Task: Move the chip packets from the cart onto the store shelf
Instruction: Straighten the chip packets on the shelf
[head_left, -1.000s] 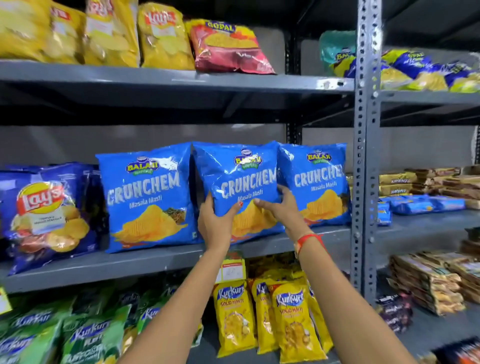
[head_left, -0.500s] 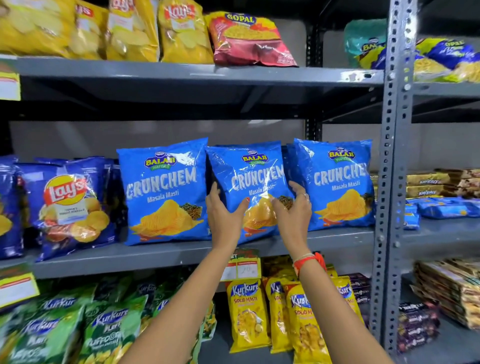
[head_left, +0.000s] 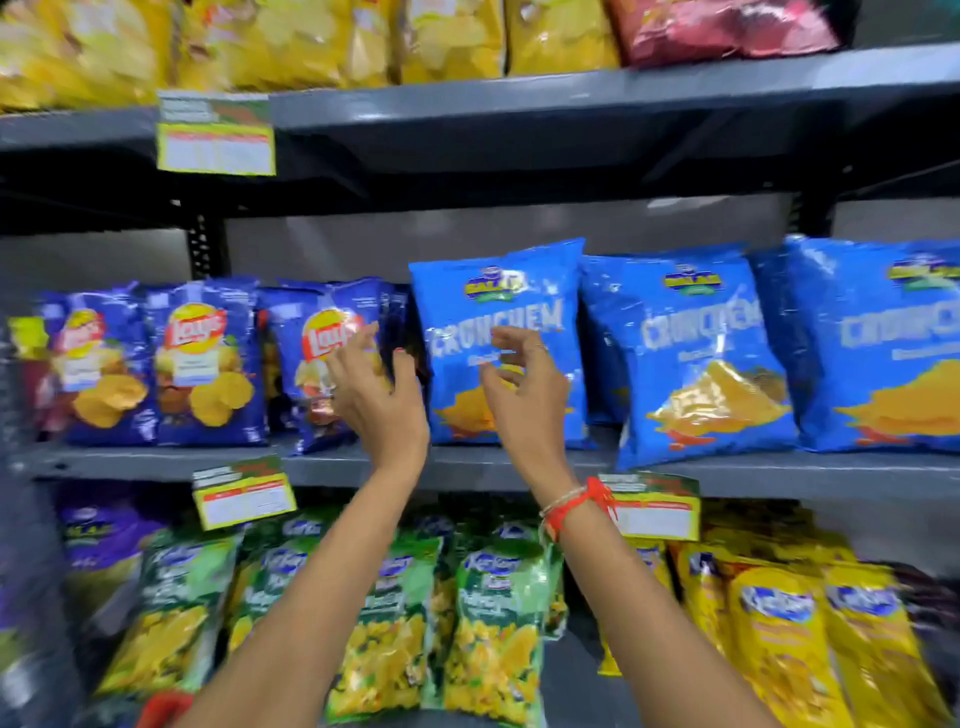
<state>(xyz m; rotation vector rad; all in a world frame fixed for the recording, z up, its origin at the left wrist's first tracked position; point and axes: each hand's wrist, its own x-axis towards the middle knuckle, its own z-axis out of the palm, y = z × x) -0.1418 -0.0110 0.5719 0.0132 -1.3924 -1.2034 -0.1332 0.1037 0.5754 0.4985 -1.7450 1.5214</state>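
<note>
Three light blue Crunchem packets stand upright on the middle grey shelf (head_left: 467, 467): one in the centre (head_left: 535, 291), one to its right (head_left: 701, 353), one at the right edge (head_left: 893, 343). My left hand (head_left: 379, 400) is raised with its fingers apart in front of a dark blue Lay's packet (head_left: 332, 338), holding nothing. In front of the lower part of the centre Crunchem packet my right hand (head_left: 524, 395) hovers with curled, spread fingers and grips nothing. A red thread circles the right wrist. The picture is motion-blurred. No cart is in view.
More dark blue Lay's packets (head_left: 202, 358) fill the middle shelf's left. Yellow packets (head_left: 291, 41) and a red one (head_left: 722, 26) sit on the top shelf. Green (head_left: 493, 623) and yellow Kurkure packets (head_left: 779, 639) hang below. Price tags (head_left: 215, 137) clip to the shelf edges.
Both hands have let go of the middle Crunchem packet and shifted left to the first one. The view has swung left, bringing more Lay's packets into sight.
</note>
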